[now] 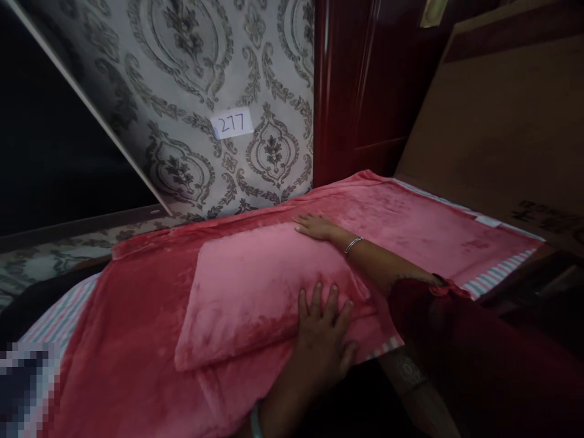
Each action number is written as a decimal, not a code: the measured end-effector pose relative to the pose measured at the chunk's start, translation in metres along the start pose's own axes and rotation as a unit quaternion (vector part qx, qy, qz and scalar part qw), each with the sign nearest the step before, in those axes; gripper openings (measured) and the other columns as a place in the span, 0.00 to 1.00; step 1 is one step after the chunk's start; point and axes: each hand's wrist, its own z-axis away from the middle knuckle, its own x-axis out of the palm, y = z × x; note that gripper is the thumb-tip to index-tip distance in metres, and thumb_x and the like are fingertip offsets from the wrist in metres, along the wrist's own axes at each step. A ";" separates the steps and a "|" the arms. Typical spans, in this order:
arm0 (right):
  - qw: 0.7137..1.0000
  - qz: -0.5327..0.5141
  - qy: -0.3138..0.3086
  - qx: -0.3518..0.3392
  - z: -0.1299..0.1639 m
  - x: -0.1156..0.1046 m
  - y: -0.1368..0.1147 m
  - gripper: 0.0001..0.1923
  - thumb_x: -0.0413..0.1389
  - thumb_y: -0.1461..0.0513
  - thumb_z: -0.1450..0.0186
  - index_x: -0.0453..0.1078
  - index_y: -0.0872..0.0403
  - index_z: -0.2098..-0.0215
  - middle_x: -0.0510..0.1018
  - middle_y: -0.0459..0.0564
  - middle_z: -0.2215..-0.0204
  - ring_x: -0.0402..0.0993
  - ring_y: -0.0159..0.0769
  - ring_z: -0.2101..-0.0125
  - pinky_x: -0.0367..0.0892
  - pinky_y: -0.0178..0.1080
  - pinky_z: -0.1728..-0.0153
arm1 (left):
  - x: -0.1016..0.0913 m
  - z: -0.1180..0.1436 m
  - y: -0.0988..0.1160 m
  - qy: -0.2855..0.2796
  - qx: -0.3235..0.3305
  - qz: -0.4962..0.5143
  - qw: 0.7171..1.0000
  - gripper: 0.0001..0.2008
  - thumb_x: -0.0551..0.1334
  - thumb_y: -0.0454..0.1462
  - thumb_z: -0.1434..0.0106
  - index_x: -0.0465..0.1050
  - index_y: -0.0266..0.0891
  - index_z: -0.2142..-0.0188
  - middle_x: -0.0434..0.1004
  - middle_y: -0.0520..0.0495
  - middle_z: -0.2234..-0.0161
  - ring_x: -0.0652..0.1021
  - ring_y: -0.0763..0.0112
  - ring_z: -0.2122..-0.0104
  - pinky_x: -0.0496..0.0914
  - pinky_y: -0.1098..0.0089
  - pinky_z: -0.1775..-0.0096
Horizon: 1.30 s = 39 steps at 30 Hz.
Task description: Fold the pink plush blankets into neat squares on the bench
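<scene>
Lying folded atop a spread red cloth (132, 316), the pink plush bundle (246, 274) bears the left hand (322, 340) on its near edge, the right hand (318, 227) on its far edge, both flat and ungrasping, striped sheet (497, 274) peeking out below, patterned wall (182, 115) before me.

Dim light; lower right dark; lower-left corner pixelated.

Wallpaper (201, 67) bearing a 277 label (233, 123) adjoins a red panel (344, 97).
</scene>
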 end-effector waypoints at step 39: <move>0.950 -0.108 0.006 -0.294 0.161 0.042 -0.095 0.27 0.44 0.49 0.24 0.53 0.42 0.28 0.51 0.46 0.27 0.39 0.42 0.28 0.36 0.56 0.30 | -0.018 -0.122 -0.224 -0.203 -0.067 0.032 0.976 0.32 0.45 0.54 0.27 0.51 0.47 0.28 0.51 0.44 0.28 0.55 0.58 0.29 0.48 0.48 0.32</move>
